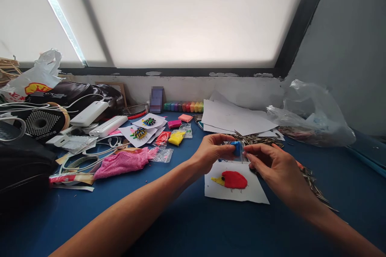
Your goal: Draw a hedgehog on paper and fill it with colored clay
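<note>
Between my two hands is a small clear plastic bag of blue modelling clay [237, 148]. My left hand [212, 151] pinches the bag's left side, thumb and fingers closed on it. With thumb and fingertips, my right hand [271, 162] grips the bag's right edge. Just below lies a white paper [256, 193] with a flat clay figure [235, 179] on it, red in the body, yellow at the pointed end, with a dark round spot. Thin lines show under the red body.
Sunflower-seed-like dark slivers [315, 186] lie behind and right of my hands. Clay packs, yellow [176, 138] and red [163, 138], sit left. White sheets [238, 118] and a plastic bag [316, 118] stand behind. Cables, power banks [109, 126] and a pink cloth [123, 163] crowd the left.
</note>
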Motion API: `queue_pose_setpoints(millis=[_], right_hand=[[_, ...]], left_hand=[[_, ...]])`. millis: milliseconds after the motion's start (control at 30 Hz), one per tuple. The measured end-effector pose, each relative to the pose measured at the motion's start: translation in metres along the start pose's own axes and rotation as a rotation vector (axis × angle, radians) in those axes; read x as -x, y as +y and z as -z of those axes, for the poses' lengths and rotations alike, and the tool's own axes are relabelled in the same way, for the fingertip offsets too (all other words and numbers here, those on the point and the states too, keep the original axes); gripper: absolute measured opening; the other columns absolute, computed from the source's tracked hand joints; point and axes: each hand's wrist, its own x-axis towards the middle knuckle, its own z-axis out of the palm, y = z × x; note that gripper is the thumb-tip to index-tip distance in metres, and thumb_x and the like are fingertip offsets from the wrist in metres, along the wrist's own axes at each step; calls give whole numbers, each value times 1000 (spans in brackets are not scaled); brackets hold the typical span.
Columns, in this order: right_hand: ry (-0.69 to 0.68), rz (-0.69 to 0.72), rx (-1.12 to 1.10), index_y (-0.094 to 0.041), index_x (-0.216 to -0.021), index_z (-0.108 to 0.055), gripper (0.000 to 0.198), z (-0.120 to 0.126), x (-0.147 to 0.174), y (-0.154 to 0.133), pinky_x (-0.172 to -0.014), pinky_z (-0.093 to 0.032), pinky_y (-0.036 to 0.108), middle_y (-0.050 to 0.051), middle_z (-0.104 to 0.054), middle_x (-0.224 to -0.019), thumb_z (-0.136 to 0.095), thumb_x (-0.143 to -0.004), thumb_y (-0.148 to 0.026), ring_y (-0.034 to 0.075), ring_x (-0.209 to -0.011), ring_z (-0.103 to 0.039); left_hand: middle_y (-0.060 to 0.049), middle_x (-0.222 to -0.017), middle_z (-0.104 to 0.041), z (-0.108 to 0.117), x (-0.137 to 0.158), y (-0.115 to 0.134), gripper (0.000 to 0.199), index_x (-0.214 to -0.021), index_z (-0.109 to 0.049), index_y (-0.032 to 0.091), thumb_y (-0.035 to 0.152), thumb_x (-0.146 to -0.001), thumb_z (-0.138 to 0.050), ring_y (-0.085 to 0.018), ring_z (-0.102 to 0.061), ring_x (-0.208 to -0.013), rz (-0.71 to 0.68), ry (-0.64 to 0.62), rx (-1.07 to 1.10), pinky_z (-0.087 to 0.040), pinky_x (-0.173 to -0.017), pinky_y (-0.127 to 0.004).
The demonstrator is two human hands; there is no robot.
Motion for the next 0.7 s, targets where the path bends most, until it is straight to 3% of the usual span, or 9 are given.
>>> queue_pose_setpoints(millis=[400,700], right_hand=[[-27,-150,-244,-19,-81,-66,45,2,-6,-1,-53,-46,28,2,-65,-65,-74,-65,-61,15,-56,-56],[-68,-242,-364,-17,-81,-66,48,3,-10,7,-48,-43,23,-1,-59,-56,-80,-60,-57,11,-51,-52]], left_hand=[[-8,-81,-71,-3,3,4,43,-94,-68,9,26,-60,-89,-18,-70,-66,-5,-22,-1,-56,-67,-31],[-8,-79,-71,-3,3,1,40,-94,-68,9,23,-61,-87,-18,-69,-66,-40,-11,16,-56,-68,-31]])
